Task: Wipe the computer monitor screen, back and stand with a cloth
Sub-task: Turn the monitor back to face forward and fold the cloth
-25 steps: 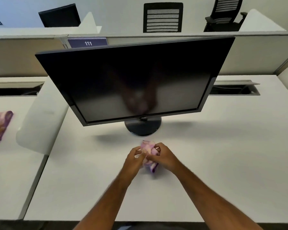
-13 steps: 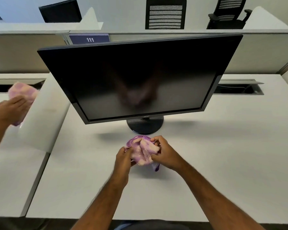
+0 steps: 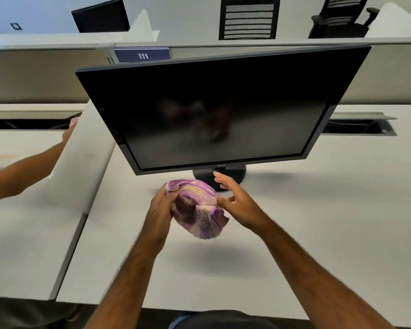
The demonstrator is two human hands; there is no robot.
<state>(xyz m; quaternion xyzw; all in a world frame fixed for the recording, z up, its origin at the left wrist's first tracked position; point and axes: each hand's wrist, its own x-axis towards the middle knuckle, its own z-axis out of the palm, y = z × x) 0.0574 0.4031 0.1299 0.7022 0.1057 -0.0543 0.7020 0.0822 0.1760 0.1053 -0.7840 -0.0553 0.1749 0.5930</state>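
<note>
The left hand [image 3: 160, 205] grips a bunched purple and cream cloth [image 3: 198, 210], its fingers curled round the cloth's left side and holding it up off the white surface [image 3: 294, 222], where its shadow falls underneath. The right hand [image 3: 237, 203] is beside the cloth with its fingers spread and straight; its thumb side touches the cloth's right edge, and it holds nothing. Both hands hover near the middle of the surface, just in front of the monitor's round dark stand [image 3: 220, 178]. The monitor [image 3: 218, 108] sits toward the back edge, its black screen switched off, tipped forward and turned slightly, showing a faint reflection of the hands. The screen looks not yet touched, so the wiping seems about to begin. Behind it runs a low partition with a blue sign [image 3: 142, 55] reading 111, and office chairs beyond. At the left edge of the view, another person's arm [image 3: 26, 169] reaches over a neighbouring surface. What could go wrong: the cloth is loosely wadded and gripped on one side only, so it could slip out during a stroke. Pressing hard on the upper part of the tilted screen could swing or tip the monitor on its small stand, since no hand steadies it.
</note>
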